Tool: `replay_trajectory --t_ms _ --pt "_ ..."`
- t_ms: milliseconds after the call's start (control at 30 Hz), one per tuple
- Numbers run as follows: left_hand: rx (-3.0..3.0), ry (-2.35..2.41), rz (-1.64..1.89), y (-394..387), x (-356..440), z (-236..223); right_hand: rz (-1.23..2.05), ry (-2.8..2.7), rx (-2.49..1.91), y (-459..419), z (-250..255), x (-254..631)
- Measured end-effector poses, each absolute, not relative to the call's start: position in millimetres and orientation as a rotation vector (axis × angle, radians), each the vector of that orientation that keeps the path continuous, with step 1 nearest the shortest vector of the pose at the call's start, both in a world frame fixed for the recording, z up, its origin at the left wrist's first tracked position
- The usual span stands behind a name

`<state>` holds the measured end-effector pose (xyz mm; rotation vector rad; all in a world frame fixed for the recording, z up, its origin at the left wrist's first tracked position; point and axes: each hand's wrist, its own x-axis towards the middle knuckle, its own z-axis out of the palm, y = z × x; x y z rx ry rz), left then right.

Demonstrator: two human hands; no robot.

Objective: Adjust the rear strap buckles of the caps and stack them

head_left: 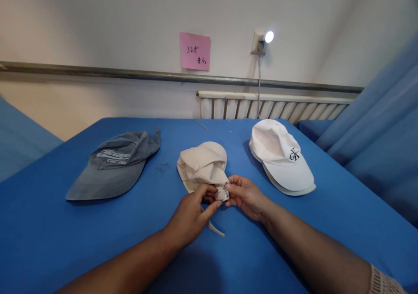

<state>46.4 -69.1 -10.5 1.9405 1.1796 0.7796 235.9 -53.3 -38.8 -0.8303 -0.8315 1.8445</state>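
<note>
A beige baseball cap [202,163] lies in the middle of the blue surface, its back strap toward me. At that strap is a silver metal buckle [222,194], pinched between both hands. My left hand [192,213] closes on the buckle from the left, thumb below it. From the right, my right hand [246,196] grips the strap beside the buckle with thumb and fingers. A loose strap end [216,229] hangs down toward me. Parts of the fingers are hidden behind the buckle and cap.
A grey cap [114,163] with white lettering lies on the left, a white cap [281,157] with a black logo on the right. Behind the blue-covered table [81,246] are a radiator [274,107] and a metal rail [130,73]. Blue curtains [379,124] hang at the right.
</note>
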Motion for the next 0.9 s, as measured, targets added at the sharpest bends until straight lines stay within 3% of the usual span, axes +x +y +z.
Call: replay_trajectory --t_ms 200,367,500,633,900 --pt "1.983 1.167 0.852 -70 45 -11 1.653 -1.023 -0.992 -52 -49 228" --pt "2.091 1.159 0.867 -72 43 -5 0.934 -1.347 -1.227 -60 -42 228" --pt "2.180 1.142 0.893 -75 40 -3 0.512 -1.755 -0.970 -81 -20 232" --pt "2.230 1.112 0.927 -75 37 -2 0.584 -1.977 -0.801 -93 -7 231" --pt "2.142 1.111 0.856 -68 34 -4 0.746 -1.920 -0.960 -87 -15 231"
